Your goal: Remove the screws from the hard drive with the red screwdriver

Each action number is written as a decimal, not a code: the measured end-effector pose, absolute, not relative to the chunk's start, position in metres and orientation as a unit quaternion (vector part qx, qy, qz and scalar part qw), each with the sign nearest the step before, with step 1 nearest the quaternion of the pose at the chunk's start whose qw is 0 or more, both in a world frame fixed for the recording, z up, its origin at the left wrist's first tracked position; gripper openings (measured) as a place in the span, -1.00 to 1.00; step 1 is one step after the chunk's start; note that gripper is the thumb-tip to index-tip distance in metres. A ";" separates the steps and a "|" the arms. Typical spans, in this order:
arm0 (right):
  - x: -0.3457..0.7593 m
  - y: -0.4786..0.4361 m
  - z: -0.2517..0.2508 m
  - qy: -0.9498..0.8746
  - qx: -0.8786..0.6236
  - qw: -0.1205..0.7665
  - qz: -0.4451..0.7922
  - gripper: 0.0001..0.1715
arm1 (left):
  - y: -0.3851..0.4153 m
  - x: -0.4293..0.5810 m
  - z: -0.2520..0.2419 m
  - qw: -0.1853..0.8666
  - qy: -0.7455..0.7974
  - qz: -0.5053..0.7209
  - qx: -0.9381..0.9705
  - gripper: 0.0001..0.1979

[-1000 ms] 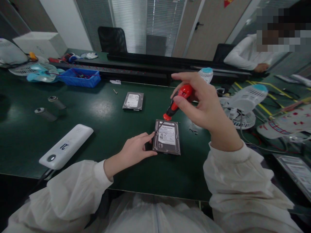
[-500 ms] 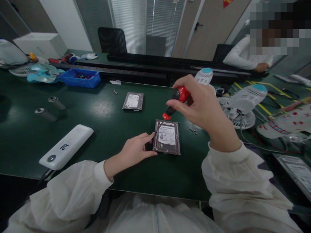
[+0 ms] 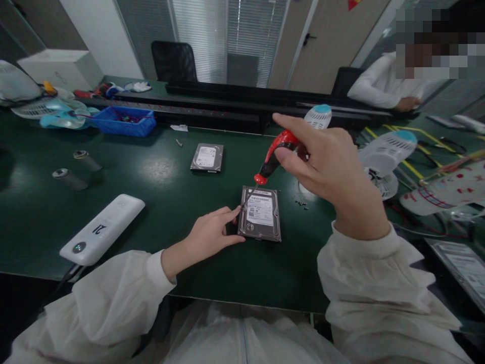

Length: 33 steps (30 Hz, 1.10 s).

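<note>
A hard drive lies label-up on the green table in front of me. My left hand rests against its left edge, thumb and forefinger pinched at the near-left side. My right hand grips a red-and-black screwdriver by the handle, forefinger stretched out over it. The thin shaft slants down-left, and its tip touches the drive's left edge close to my left fingertips.
A second hard drive lies farther back. A white device marked 21 sits at left, two metal cylinders beyond it, a blue bin behind. Small screws and white fans lie right. Another person sits at far right.
My right hand has turned on the screwdriver handle, fingers shifting and the forefinger stretching out. The tip stays on the drive's left edge. My left hand has not moved.
</note>
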State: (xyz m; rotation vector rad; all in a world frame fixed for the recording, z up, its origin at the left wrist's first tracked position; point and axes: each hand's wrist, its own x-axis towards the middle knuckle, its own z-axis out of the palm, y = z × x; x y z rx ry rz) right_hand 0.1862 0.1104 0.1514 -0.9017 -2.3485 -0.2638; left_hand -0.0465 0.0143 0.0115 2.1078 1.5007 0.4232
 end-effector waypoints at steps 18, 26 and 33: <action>0.185 0.105 0.150 -0.884 -0.287 0.370 -0.003 -0.51 | 0.014 -0.046 0.011 0.253 0.548 0.159 0.781 -0.29; 0.182 0.103 0.151 -0.895 -0.317 0.314 -0.017 -0.48 | 0.015 -0.047 0.010 0.248 0.547 0.156 0.784 -0.28; 0.182 0.107 0.149 -0.891 -0.318 0.323 -0.018 -0.45 | 0.014 -0.047 0.011 0.251 0.546 0.160 0.783 -0.29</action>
